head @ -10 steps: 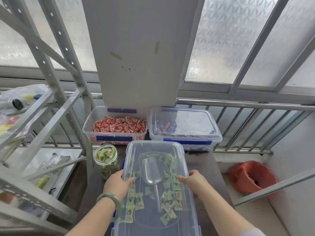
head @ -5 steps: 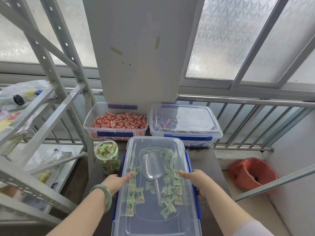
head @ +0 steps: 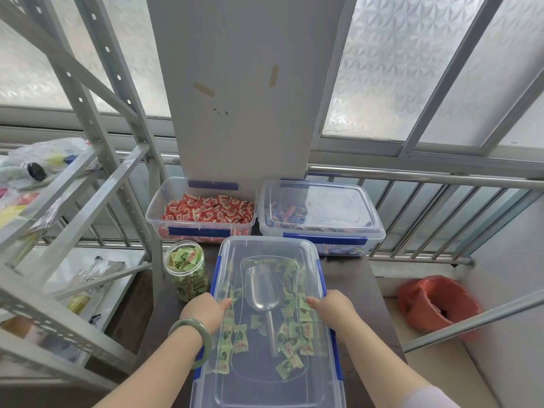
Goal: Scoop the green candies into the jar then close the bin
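Both hands have slid outward since a second ago: left hand [head: 206, 312] and right hand [head: 332, 307] now clasp the long edges of the lid [head: 269, 375] on the bin [head: 334, 343], which lies between them; jar [head: 186, 270] stands just left.

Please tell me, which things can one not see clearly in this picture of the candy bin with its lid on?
- Head view: the side latches under the left hand and right hand are covered, so locked or not is unknown.
- The near end of the bin lid is cut by the bottom edge.
- The print on the green candies is too small.
- The jar shows no lid.
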Motion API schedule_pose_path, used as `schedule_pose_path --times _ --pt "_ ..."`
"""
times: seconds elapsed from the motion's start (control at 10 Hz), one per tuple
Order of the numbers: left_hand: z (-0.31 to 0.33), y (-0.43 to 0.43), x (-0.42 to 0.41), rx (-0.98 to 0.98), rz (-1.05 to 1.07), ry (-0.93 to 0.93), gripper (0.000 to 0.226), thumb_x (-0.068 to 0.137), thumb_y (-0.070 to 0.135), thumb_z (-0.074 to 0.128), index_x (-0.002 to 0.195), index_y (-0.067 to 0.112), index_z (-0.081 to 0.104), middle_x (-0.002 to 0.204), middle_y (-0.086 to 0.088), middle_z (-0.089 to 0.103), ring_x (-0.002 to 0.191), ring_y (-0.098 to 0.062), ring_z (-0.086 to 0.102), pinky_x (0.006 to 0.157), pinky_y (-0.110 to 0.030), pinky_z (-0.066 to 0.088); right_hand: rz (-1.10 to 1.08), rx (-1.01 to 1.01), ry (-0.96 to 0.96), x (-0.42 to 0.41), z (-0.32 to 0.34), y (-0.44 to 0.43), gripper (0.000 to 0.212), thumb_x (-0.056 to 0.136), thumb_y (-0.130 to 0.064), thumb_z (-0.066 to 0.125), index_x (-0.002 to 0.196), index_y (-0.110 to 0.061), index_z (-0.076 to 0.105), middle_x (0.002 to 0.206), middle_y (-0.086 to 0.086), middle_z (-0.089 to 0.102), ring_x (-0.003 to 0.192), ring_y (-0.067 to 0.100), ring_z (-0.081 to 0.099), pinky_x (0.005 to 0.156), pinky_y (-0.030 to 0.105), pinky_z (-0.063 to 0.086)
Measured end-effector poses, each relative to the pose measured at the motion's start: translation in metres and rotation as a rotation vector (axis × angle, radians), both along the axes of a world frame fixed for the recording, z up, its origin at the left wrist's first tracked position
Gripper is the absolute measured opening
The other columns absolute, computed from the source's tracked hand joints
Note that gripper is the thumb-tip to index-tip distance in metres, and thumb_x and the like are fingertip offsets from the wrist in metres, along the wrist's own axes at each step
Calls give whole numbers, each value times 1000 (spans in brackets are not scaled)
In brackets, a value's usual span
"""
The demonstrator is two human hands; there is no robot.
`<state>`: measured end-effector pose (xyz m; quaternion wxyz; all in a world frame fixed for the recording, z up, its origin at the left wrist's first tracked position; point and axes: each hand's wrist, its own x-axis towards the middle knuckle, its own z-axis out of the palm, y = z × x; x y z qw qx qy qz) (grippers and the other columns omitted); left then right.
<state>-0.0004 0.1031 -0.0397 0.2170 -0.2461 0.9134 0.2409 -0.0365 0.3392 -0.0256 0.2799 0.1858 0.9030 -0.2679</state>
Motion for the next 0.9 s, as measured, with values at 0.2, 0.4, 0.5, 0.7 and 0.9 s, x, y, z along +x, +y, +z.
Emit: schedule_pose_path --times 0.2,0.4,0.5,0.7,0.9 --pt "0 3 -3 -76 -29 -34 44 95 46 40 67 12 44 65 -1 47 72 -21 54 65 -29 40 -6 34 4 2 2 -1 48 94 -46 54 116 -3 55 69 -1 46 60 13 46 48 23 36" --pt "2 1 -4 -103 -43 -26 45 94 47 41 66 12 44 62 -1 47 55 -14 46 55 -25 37 41 67 1 2 4 1 42 95 -46 52 108 -6 55 70 -1 48 58 12 46 48 22 37" --pt "4 1 -5 -135 -67 -52 45 94 47 41 65 13 43 62 0 46 53 -12 44 57 -25 37 115 105 -4 4 9 -1 42 98 -31 50 130 -4 54 74 1 47 65 16 48 57 24 40" --pt "15 -1 -6 -194 -232 -71 42 95 45 40 66 15 44 63 1 47 56 -12 48 58 -24 38 313 243 -52 -2 23 -5 39 98 -22 46 135 -11 51 88 6 55 78 27 55 61 28 42" --pt "46 -20 -13 -115 -230 -31 37 93 42 44 112 12 56 84 -2 60 73 -16 59 74 -28 50 318 228 -113 -12 53 6 54 94 -44 52 129 -3 50 99 8 67 90 23 64 82 30 54"
